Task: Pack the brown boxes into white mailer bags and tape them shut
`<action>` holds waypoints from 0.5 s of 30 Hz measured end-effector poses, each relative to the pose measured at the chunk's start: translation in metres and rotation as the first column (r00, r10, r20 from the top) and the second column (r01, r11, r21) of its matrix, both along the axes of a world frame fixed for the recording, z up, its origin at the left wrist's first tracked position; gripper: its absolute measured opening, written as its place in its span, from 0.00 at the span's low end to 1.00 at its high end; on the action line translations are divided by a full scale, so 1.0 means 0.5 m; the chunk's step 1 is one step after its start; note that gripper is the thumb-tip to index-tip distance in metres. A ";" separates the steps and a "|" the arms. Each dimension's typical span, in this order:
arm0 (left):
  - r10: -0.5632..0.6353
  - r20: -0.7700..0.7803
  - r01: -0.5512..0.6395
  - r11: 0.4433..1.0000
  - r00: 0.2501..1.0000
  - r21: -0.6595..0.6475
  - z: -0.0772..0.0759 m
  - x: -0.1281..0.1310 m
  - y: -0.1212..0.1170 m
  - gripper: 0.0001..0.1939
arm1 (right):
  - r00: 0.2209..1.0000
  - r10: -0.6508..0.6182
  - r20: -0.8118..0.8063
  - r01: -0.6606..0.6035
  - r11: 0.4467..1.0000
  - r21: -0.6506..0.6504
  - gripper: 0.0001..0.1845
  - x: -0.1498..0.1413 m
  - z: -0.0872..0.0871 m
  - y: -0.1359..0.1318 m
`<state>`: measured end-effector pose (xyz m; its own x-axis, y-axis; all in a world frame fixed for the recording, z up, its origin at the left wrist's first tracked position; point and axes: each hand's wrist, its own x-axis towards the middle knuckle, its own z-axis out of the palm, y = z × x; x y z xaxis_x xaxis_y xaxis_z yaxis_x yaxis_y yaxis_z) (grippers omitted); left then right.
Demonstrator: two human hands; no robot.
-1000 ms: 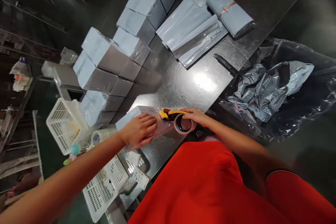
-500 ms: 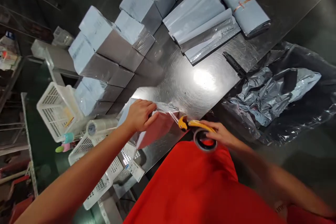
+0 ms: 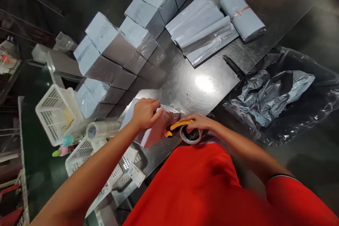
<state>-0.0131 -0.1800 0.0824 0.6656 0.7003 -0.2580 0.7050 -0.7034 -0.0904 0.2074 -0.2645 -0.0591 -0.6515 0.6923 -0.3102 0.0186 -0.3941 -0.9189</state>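
Box [image 3: 152,137], one, wrapped in grey plastic film; on the near edge of the metal table [image 3: 182,93], below the stacked boxes [image 3: 113,47]. Walls look flat and fairly stiff; film glossy, probably slippery, loose and creased at the end toward the right hand. Weight not shown; judged light to moderate from its small bulk. Contents hidden, fragility unknown. Best hold: palm over the top with fingers down the firm sides, clear of the loose film, which would likely slide or tear.

Left hand [image 3: 145,113], one: half curled over the box's top edge, thumb along the near side, pressing it to the table.

Right hand [image 3: 200,122], one: closed around the handle of the tape cutter [image 3: 182,124], yellow, with a tape roll [image 3: 191,142] mounted below. Cutter head at the box's right end; whether touching cannot be told. Handle looks rigid; the roll probably makes it heavy on the underside. Best hold: the handle, away from the head, presumably toothed.

Nearby: clear tape rolls [image 3: 103,129], left of the box.
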 end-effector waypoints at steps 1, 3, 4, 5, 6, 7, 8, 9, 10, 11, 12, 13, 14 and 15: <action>0.007 -0.001 -0.007 1.000 1.000 0.000 0.000 0.004 0.002 0.21 | 0.997 0.071 0.015 -0.072 0.996 0.058 0.27 -0.011 0.010 0.004; 0.036 0.013 -0.035 0.999 0.999 -0.024 0.001 0.009 0.004 0.22 | 0.968 0.238 0.076 -0.248 0.952 0.181 0.25 -0.034 0.033 0.006; 0.055 0.040 -0.053 0.998 0.998 -0.046 0.002 0.009 0.003 0.22 | 0.945 0.307 0.114 -0.325 0.916 0.233 0.24 -0.039 0.044 0.005; 0.075 0.083 -0.069 0.996 0.994 -0.064 0.003 0.007 0.001 0.22 | 0.926 0.347 0.147 -0.375 0.887 0.269 0.23 -0.036 0.055 0.004; 0.097 0.139 -0.089 0.994 0.985 -0.065 0.005 0.002 -0.004 0.22 | 0.919 0.355 0.172 -0.391 0.874 0.287 0.23 -0.021 0.065 0.003; 0.126 0.191 -0.118 0.992 0.974 -0.049 0.007 -0.005 -0.010 0.22 | 0.925 0.330 0.191 -0.374 0.881 0.290 0.24 0.004 0.075 0.004; 0.163 0.224 -0.161 0.987 0.961 -0.026 0.010 -0.013 -0.017 0.24 | 0.938 0.274 0.211 -0.327 0.903 0.278 0.25 0.040 0.083 0.007; 0.215 0.230 -0.220 0.975 0.949 -0.006 0.013 -0.021 -0.026 0.29 | 0.951 0.197 0.240 -0.259 0.929 0.264 0.27 0.082 0.092 0.013; 0.287 0.203 -0.293 0.956 0.936 0.001 0.017 -0.027 -0.034 0.36 | 0.952 0.092 0.293 -0.170 0.952 0.255 0.27 0.125 0.099 0.022; 0.371 0.151 -0.374 0.927 0.916 -0.010 0.022 -0.031 -0.042 0.44 | 0.928 -0.010 0.373 -0.099 0.957 0.272 0.27 0.165 0.106 0.034; 0.455 0.087 -0.454 0.890 0.886 -0.034 0.027 -0.032 -0.048 0.51 | 0.872 -0.102 0.479 -0.063 0.947 0.315 0.27 0.196 0.111 0.048; 0.528 0.028 -0.526 0.848 0.849 -0.062 0.032 -0.029 -0.051 0.56 | 0.789 -0.175 0.589 -0.067 0.928 0.365 0.27 0.215 0.114 0.062; 0.587 -0.012 -0.586 0.806 0.810 -0.084 0.037 -0.026 -0.051 0.58 | 0.692 -0.229 0.685 -0.112 0.903 0.415 0.27 0.221 0.113 0.074; 0.630 -0.031 -0.630 0.770 0.776 -0.100 0.041 -0.022 -0.048 0.59 | 0.598 -0.269 0.755 -0.182 0.872 0.455 0.27 0.214 0.109 0.084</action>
